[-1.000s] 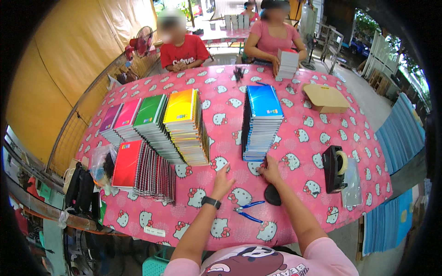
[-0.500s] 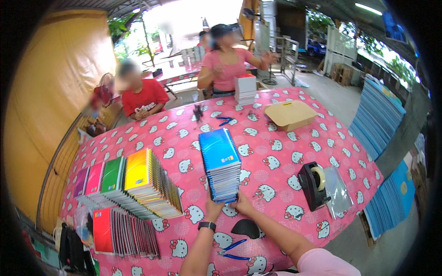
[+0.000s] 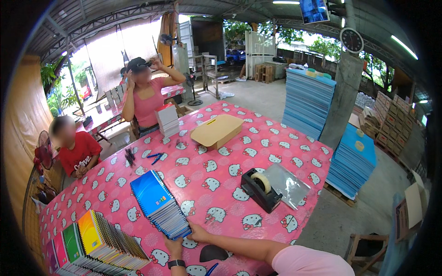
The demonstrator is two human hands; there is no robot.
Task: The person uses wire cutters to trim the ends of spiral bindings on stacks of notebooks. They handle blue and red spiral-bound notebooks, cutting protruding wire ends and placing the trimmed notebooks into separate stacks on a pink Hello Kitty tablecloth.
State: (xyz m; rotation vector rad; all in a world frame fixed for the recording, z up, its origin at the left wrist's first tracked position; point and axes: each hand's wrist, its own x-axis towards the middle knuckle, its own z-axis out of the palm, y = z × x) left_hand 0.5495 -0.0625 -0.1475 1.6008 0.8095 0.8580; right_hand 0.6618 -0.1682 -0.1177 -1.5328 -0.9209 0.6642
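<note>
A tall stack of blue spiral notebooks stands in front of me on the patterned pink tablecloth. My left hand grips the near left side of the stack, low down; a dark watch is on that wrist. On the near right corner, also low, my right hand is closed against the same stack. The fingertips of both are partly hidden by the notebooks. Close by my wrists lie a black rounded object and the blue handle of a tool, cut off by the picture's edge.
Yellow, green and pink notebook stacks stand left. Right are a tape dispenser and clear plastic sheets; farther off, a tan box, blue pliers and white stack. Two people are across the table. Blue sheet piles stand beyond.
My view has swung right, so the table appears farther left and the red notebooks are out of sight. The person in pink has raised both hands to their cap. My hands stay on the blue stack.
</note>
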